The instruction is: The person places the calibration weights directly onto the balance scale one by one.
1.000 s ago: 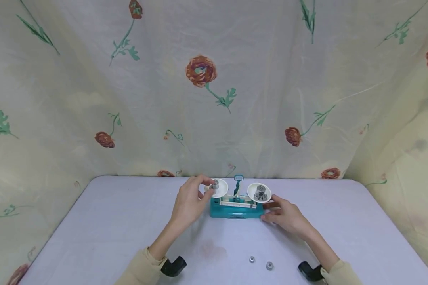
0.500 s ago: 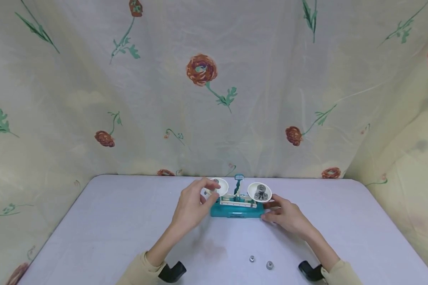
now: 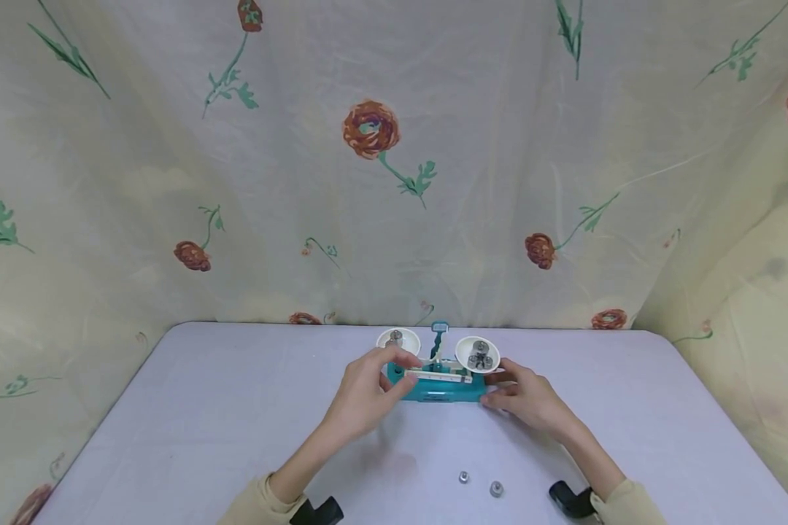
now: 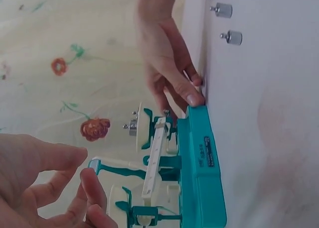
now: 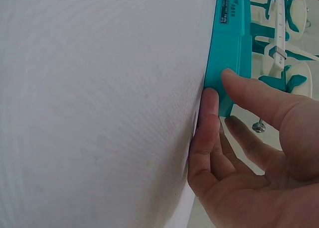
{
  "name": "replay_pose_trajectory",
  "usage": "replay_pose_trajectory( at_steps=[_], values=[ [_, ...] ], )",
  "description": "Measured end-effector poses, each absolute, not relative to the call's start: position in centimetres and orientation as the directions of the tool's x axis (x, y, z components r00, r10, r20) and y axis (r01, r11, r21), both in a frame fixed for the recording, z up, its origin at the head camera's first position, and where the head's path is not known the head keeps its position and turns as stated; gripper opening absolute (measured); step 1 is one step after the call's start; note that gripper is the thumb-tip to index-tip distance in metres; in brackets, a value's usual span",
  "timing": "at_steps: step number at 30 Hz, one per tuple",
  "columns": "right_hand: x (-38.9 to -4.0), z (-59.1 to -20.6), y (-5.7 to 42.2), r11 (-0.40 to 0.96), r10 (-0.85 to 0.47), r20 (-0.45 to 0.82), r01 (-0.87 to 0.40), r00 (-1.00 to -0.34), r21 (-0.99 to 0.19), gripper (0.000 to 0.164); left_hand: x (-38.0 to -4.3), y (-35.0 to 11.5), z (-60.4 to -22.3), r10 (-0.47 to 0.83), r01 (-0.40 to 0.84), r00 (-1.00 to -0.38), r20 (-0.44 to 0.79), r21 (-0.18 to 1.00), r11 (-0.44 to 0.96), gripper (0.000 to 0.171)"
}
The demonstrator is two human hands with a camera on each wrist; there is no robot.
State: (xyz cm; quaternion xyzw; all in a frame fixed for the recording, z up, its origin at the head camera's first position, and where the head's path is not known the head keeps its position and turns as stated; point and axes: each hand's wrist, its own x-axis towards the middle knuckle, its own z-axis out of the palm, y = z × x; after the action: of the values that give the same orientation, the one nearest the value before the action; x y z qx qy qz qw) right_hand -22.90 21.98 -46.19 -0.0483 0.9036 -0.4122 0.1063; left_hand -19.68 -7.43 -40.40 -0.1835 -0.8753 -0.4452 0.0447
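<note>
A teal balance scale with two white pans stands towards the back of the table. My left hand hovers in front of its left end, below the left pan, thumb and forefinger apart with nothing between them. Metal weights stand in that pan, partly behind my fingers in the head view. Several more weights are in the right pan. My right hand grips the right end of the scale's base, thumb on its front and fingers around the end.
Two loose weights, a smaller one and a larger one, stand on the white table near its front. A flowered curtain hangs behind and around the table.
My left hand has let go of a weight in the left pan and drawn back down and right, in front of the scale. The right hand stays at the base.
</note>
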Motion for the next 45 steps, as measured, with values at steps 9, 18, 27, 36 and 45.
replay_pose_trajectory(
  at_steps=[9, 18, 27, 36, 45],
  values=[
    [-22.9, -46.2, 22.1, 0.657, -0.164, -0.157, 0.011, -0.974, -0.754, 0.073, -19.0, -6.5, -41.4, 0.382, 0.415, -0.894, 0.234, 0.754, 0.509, 0.017],
    [-23.1, -46.1, 22.2, 0.659, -0.163, -0.157, 0.011, -0.974, -0.752, 0.075, -18.7, -5.6, -42.8, 0.455, 0.370, -0.881, 0.133, 0.793, 0.483, 0.018],
    [-23.0, -46.1, 22.2, 0.661, -0.158, -0.155, 0.012, -0.975, -0.750, 0.072, -17.7, -4.2, -43.8, 0.495, 0.321, -0.868, 0.037, 0.803, 0.502, 0.014],
    [-22.9, -46.3, 22.1, 0.665, -0.163, -0.144, -0.001, -0.976, -0.747, 0.069, -17.1, -3.3, -44.5, 0.537, 0.340, -0.842, 0.044, 0.817, 0.466, 0.015],
    [-22.9, -46.3, 22.0, 0.663, -0.174, -0.141, -0.010, -0.975, -0.749, 0.070, -16.8, -2.8, -45.2, 0.583, 0.369, -0.812, 0.026, 0.796, 0.480, 0.018]
  ],
)
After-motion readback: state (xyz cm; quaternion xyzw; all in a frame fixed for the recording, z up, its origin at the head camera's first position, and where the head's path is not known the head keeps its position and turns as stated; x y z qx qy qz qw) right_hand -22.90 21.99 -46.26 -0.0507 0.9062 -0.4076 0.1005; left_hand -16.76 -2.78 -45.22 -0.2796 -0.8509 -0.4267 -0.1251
